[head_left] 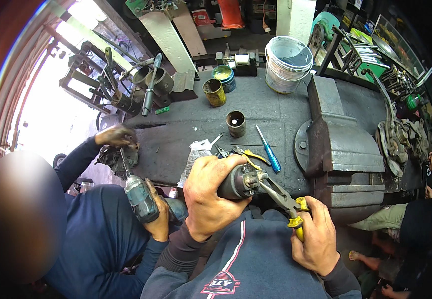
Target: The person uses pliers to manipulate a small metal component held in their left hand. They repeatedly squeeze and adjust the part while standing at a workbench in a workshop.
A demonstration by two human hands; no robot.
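My left hand (211, 194) is wrapped round a black cylindrical part (230, 185) with metal studs at its end, similar to a starter solenoid. My right hand (316, 239) grips the yellow handles of long-nose pliers (285, 198). Their jaws reach to the stud end of the part; whether they pinch a stud is hard to see. Just beyond my hands, a second pair of yellow-handled pliers (256, 156) lies on the workbench (196, 119), along with a blue screwdriver (272, 157) and a small spanner (217, 139).
A large vise (345, 144) is bolted down at the right. Farther back stand a white bucket (287, 74), a yellow tin (214, 93) and an open brown can (236, 124). Close on my left, a co-worker holds a teal power drill (141, 200) against a dark metal part (119, 158).
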